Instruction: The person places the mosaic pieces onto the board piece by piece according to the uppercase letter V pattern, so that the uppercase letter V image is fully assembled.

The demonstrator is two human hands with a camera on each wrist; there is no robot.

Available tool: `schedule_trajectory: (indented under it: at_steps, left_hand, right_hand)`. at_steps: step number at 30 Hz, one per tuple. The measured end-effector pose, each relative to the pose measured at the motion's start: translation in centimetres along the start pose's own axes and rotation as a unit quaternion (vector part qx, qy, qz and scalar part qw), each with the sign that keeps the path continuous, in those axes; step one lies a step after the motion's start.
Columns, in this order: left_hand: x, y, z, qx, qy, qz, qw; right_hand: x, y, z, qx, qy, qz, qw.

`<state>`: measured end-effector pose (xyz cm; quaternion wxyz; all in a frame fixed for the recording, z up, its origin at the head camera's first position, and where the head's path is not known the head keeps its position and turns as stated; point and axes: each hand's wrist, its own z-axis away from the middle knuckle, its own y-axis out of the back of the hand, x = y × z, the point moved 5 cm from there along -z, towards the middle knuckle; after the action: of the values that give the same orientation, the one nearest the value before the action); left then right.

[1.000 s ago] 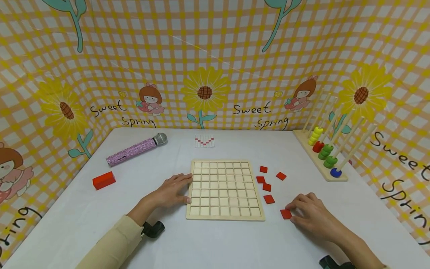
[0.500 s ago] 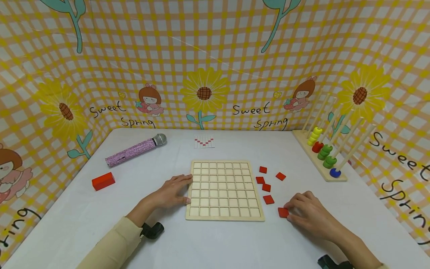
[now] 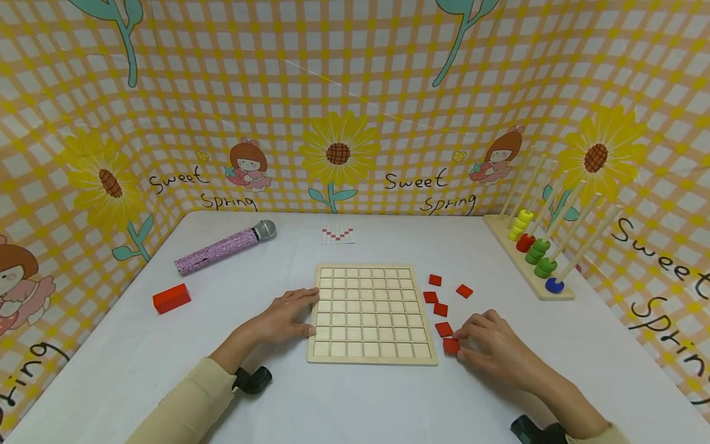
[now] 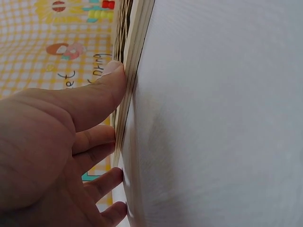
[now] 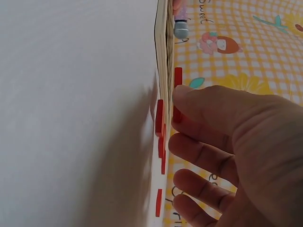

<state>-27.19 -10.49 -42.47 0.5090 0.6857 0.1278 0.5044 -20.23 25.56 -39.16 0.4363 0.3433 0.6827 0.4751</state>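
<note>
A square wooden grid board lies flat on the white table. My left hand rests at its left edge; in the left wrist view the thumb touches the board's side and the other fingers are spread and fairly straight. Right of the board, my right hand pinches a red square tile between thumb and index finger. In the right wrist view the pinched tile appears raised off the table. Several more red tiles lie loose nearby, the closest just behind the held one.
Behind the board lies a small card with a red V pattern. A glittery pink microphone and a red block lie at the left. A wooden peg stand with coloured beads stands at the back right.
My right hand has moved left with the red tile, bringing it close to the board's right edge. The left hand has stayed at the board's left side.
</note>
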Motion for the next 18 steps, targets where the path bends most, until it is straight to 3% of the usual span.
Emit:
schedule_trajectory:
  at_steps: [11, 18]
  left_hand:
    - [0.0, -0.1, 0.1, -0.006, 0.003, 0.007, 1.0000]
    - [0.1, -0.1, 0.0, -0.007, -0.003, 0.004, 1.0000]
  right_hand:
    - [-1.9, -0.6, -1.3, 0.026, 0.032, -0.002, 0.999]
    - [-3.0, -1.1, -2.3, 0.031, 0.024, -0.012, 0.999]
